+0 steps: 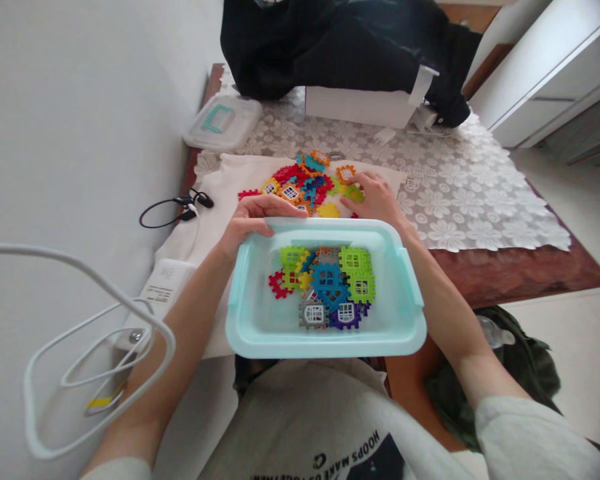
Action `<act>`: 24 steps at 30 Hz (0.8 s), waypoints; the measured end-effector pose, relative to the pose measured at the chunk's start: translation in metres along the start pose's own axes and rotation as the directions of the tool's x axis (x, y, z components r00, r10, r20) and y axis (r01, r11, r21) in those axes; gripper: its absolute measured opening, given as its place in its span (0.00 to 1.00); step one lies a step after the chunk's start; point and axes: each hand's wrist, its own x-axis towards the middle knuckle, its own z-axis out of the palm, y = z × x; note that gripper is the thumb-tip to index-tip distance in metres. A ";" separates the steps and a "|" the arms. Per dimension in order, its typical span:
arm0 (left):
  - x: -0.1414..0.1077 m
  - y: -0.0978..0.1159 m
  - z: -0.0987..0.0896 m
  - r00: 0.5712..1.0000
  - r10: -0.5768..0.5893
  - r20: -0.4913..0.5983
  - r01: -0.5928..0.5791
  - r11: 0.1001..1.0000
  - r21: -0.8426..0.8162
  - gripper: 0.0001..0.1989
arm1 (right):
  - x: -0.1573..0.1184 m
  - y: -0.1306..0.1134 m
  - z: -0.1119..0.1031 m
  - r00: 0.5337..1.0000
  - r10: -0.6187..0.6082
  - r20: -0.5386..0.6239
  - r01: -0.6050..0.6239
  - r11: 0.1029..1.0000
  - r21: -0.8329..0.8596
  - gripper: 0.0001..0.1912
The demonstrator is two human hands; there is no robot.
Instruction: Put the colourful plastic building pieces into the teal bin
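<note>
A pale turquoise plastic bin [325, 353] is in front of my body, with several interlocking window tiles inside, among them a blue tile [330, 283] and lime-green tiles [356, 261]. My left hand [253, 219] grips the bin's far left rim, its fingers reaching along the outer side. Beyond the bin, a loose pile of colourful tiles [295, 177] lies on a white cloth. At the pile's right side, my right hand [377, 199] has its thumb and fingers around a lime-green tile [353, 193]. A yellow piece [329, 211] and an orange window tile [346, 174] are close by.
A clear lid with a turquoise handle [223, 123] lies at the back left. Black earphones [185, 203] and a white power strip [165, 290] are on the left, near a looping white cable [97, 267]. Black fabric [350, 47] covers a white box at the back.
</note>
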 end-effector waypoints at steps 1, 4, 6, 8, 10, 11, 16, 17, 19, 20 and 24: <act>0.000 0.000 -0.001 1.000 0.003 0.005 -0.003 1.000 -0.001 0.16 | 0.001 0.000 0.000 0.999 0.030 -0.032 -0.028 0.998 0.061 0.16; 0.000 -0.001 -0.002 1.000 0.011 0.014 -0.010 1.000 -0.006 0.16 | 0.004 -0.004 -0.004 0.994 0.095 -0.053 -0.071 0.937 0.341 0.24; -0.001 -0.002 -0.002 1.000 0.013 0.017 -0.012 1.000 -0.008 0.16 | 0.003 -0.013 -0.010 0.996 0.087 -0.006 -0.069 0.831 0.552 0.30; -0.001 -0.002 -0.001 1.000 0.013 0.018 -0.013 1.000 -0.008 0.17 | -0.001 -0.026 -0.020 0.997 0.051 0.049 -0.071 0.706 0.705 0.36; -0.001 -0.002 0.000 1.000 0.016 0.011 -0.016 1.000 -0.011 0.17 | -0.008 -0.040 -0.030 0.994 0.009 0.105 -0.088 0.623 0.778 0.41; -0.002 -0.001 0.001 1.000 0.018 0.007 -0.018 1.000 -0.012 0.17 | -0.011 -0.046 -0.036 0.990 -0.017 0.137 -0.099 0.608 0.787 0.43; -0.002 0.000 0.001 1.000 0.002 0.004 -0.002 1.000 0.003 0.14 | -0.020 -0.058 -0.048 0.918 -0.269 0.290 -0.096 0.560 0.823 0.40; -0.002 0.000 0.001 1.000 -0.001 0.001 0.001 1.000 0.007 0.14 | -0.020 -0.058 -0.048 0.896 -0.322 0.305 -0.093 0.536 0.839 0.38; -0.004 -0.001 0.000 1.000 0.006 -0.017 -0.006 1.000 0.020 0.16 | -0.019 -0.057 -0.048 0.877 -0.364 0.314 -0.090 0.518 0.851 0.38; -0.005 -0.002 0.000 0.999 0.015 -0.031 -0.014 0.999 0.032 0.17 | -0.019 -0.056 -0.048 0.885 -0.351 0.305 -0.081 0.530 0.844 0.38; -0.009 -0.005 -0.001 0.997 0.044 -0.059 -0.039 0.996 0.080 0.20 | -0.014 -0.051 -0.046 0.976 -0.133 0.169 -0.009 0.759 0.651 0.39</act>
